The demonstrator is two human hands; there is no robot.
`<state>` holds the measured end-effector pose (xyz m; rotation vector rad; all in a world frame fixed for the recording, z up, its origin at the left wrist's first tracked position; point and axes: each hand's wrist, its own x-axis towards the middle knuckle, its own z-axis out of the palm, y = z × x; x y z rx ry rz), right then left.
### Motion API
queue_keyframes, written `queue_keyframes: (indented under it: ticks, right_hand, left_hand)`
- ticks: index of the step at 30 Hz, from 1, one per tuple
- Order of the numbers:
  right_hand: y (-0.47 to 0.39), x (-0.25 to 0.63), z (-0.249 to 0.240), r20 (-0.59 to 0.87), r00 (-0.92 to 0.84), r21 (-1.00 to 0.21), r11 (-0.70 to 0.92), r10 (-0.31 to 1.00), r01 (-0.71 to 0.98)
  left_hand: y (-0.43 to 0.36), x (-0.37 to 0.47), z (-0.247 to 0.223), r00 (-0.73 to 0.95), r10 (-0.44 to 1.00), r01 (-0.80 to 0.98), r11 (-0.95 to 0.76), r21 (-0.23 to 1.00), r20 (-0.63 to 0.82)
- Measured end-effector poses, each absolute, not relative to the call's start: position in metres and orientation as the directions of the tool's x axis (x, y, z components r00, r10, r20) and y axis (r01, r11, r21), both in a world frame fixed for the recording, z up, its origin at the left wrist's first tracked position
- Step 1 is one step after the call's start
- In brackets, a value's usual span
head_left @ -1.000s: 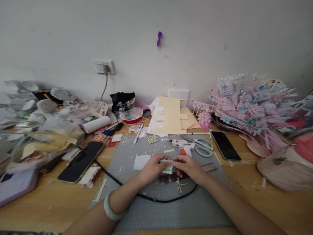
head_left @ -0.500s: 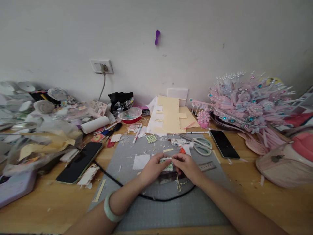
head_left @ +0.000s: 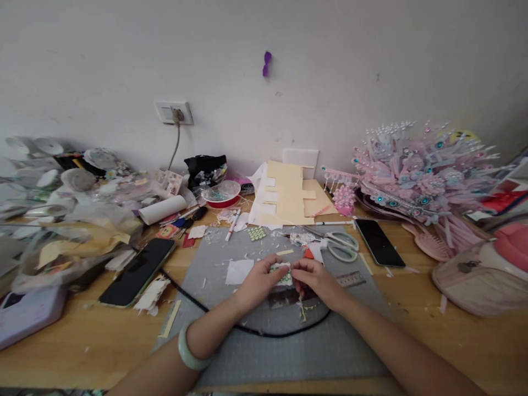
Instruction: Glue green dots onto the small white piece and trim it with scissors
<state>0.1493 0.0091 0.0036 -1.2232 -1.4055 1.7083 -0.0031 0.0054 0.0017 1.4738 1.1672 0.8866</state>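
Observation:
Between my hands is a small green-and-white patterned piece (head_left: 282, 274) with a white edge, held just above the grey cutting mat (head_left: 284, 357). My left hand (head_left: 264, 278) pinches its left side, thumb on top. At its right edge my right hand (head_left: 311, 278) has its fingertips drawn together against the piece; the fingers' undersides are hidden. A metal ruler (head_left: 350, 279) lies on the mat, passing behind my right hand. A similar patterned piece (head_left: 257, 234) lies farther back. Left of my hands sits a white paper square (head_left: 240, 271).
A black cable (head_left: 264, 334) curves across the mat. Scissors (head_left: 344, 246) lie at the back right, near a phone (head_left: 378, 242). Another phone (head_left: 138, 272) rests on the left. Cream card sheets (head_left: 284, 192) lean by the wall. A pink beaded headpiece (head_left: 421, 176) stands right.
The view has shifted slightly. My fingers have moved a little on the patterned piece, which shows a bit more between my hands. Both hands stay in nearly the same place.

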Motion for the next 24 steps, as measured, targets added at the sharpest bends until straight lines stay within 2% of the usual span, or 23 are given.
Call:
queue_keyframes:
  ticks: [24]
  right_hand:
    - [0.0103, 0.1491, -0.0009, -0.272, -0.389, -0.962, -0.24, 0.88, 0.13]
  left_hand:
    - [0.0069, -0.0058, 0.0006, 0.272, 0.958, 0.121, 0.059, 0.991, -0.09]
